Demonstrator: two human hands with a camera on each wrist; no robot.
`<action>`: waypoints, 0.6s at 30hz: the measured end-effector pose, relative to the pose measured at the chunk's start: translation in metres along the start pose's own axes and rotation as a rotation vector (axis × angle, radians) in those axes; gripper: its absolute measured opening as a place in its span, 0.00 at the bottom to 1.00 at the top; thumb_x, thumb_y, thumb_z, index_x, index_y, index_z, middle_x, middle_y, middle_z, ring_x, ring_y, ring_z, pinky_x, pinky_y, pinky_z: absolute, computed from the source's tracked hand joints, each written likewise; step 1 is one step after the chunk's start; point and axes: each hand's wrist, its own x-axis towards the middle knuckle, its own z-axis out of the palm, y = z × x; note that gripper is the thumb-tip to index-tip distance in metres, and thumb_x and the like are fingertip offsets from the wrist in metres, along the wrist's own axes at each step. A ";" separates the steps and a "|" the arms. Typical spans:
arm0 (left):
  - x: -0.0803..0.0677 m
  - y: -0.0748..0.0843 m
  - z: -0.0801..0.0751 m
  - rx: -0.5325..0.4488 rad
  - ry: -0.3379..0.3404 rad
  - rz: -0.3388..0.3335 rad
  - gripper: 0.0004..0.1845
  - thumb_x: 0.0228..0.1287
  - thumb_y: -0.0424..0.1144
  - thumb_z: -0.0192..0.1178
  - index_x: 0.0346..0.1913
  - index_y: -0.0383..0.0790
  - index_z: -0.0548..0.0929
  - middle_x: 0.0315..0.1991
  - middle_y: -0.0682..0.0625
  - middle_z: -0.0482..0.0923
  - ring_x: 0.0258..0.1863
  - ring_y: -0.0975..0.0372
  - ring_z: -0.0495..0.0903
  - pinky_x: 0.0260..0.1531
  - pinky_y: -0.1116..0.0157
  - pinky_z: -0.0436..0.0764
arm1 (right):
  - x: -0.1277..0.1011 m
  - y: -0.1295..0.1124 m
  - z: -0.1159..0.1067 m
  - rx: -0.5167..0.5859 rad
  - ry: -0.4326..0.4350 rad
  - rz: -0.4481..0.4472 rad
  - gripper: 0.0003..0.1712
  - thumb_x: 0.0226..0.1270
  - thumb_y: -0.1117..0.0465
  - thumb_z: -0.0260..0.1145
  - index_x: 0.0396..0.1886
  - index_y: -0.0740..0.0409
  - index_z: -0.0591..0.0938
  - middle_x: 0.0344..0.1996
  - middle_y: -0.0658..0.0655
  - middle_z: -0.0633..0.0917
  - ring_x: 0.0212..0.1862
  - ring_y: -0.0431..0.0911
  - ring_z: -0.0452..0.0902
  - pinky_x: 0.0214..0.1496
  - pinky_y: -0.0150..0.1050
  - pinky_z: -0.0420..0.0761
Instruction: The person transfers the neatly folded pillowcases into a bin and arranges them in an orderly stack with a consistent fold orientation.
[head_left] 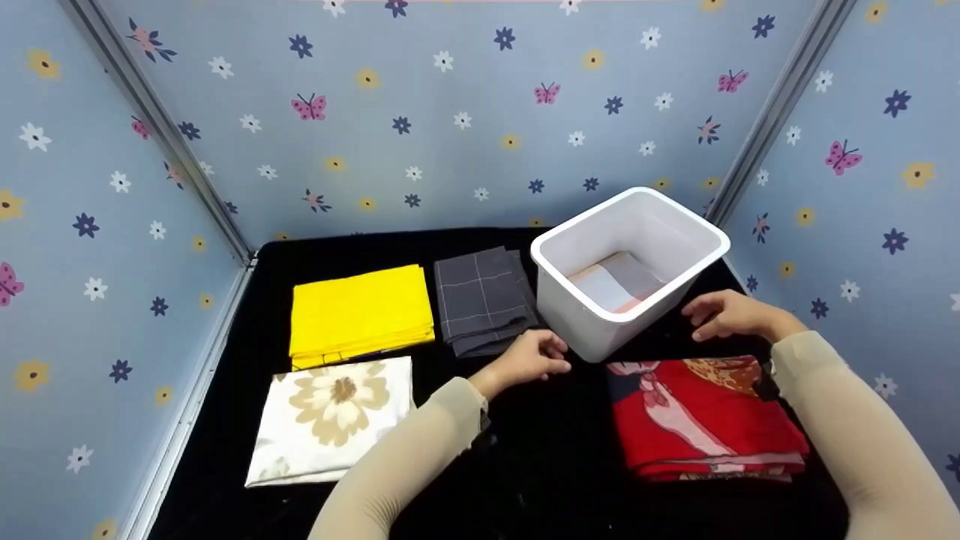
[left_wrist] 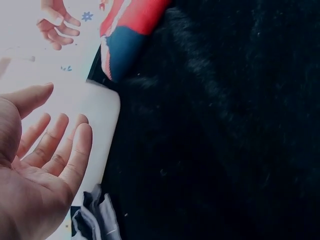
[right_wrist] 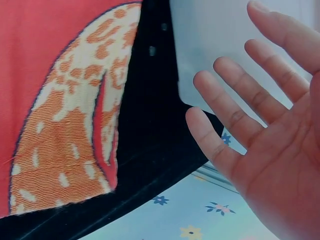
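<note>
A white plastic bin (head_left: 679,247) stands on the black cloth, with a folded pale cloth (head_left: 619,281) lying inside. My left hand (head_left: 536,356) hovers open just left of the bin's near corner, fingers relaxed; in the left wrist view its palm (left_wrist: 45,160) faces the bin wall (left_wrist: 102,125). My right hand (head_left: 724,313) is open beside the bin's right side, above the far edge of a folded red patterned cloth (head_left: 701,416). The right wrist view has the spread fingers (right_wrist: 250,105) close to the bin wall (right_wrist: 210,45) and the red cloth (right_wrist: 55,100).
A folded yellow cloth (head_left: 360,313), a dark grey checked cloth (head_left: 484,300) and a white cloth with a beige flower (head_left: 330,416) lie left of the bin. Flower-print walls enclose the black table cover (head_left: 555,457) on three sides.
</note>
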 end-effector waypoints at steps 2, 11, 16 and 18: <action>0.001 -0.003 0.005 -0.007 -0.001 -0.001 0.21 0.66 0.31 0.75 0.57 0.22 0.83 0.39 0.45 0.89 0.28 0.66 0.82 0.29 0.65 0.88 | -0.001 0.002 0.002 -0.002 -0.007 0.000 0.35 0.66 0.65 0.78 0.69 0.73 0.79 0.57 0.72 0.86 0.46 0.44 0.83 0.45 0.42 0.86; 0.002 -0.009 0.025 -0.044 -0.027 -0.027 0.21 0.66 0.29 0.75 0.56 0.22 0.83 0.38 0.46 0.88 0.28 0.67 0.83 0.32 0.60 0.92 | -0.004 0.008 0.010 -0.013 -0.060 0.006 0.40 0.64 0.64 0.79 0.73 0.72 0.74 0.62 0.78 0.81 0.57 0.59 0.82 0.49 0.42 0.84; 0.003 -0.010 0.037 -0.071 -0.049 -0.043 0.21 0.66 0.29 0.75 0.58 0.22 0.82 0.43 0.42 0.89 0.30 0.64 0.85 0.35 0.58 0.93 | -0.005 0.012 0.016 -0.025 -0.091 -0.016 0.41 0.62 0.67 0.79 0.72 0.74 0.74 0.60 0.79 0.81 0.60 0.66 0.81 0.51 0.39 0.85; 0.003 -0.011 0.042 -0.079 -0.052 -0.051 0.21 0.66 0.29 0.75 0.58 0.23 0.82 0.45 0.39 0.89 0.31 0.62 0.86 0.35 0.57 0.93 | -0.006 0.013 0.018 -0.043 -0.102 -0.031 0.40 0.61 0.67 0.79 0.72 0.75 0.75 0.60 0.80 0.81 0.61 0.68 0.80 0.53 0.41 0.85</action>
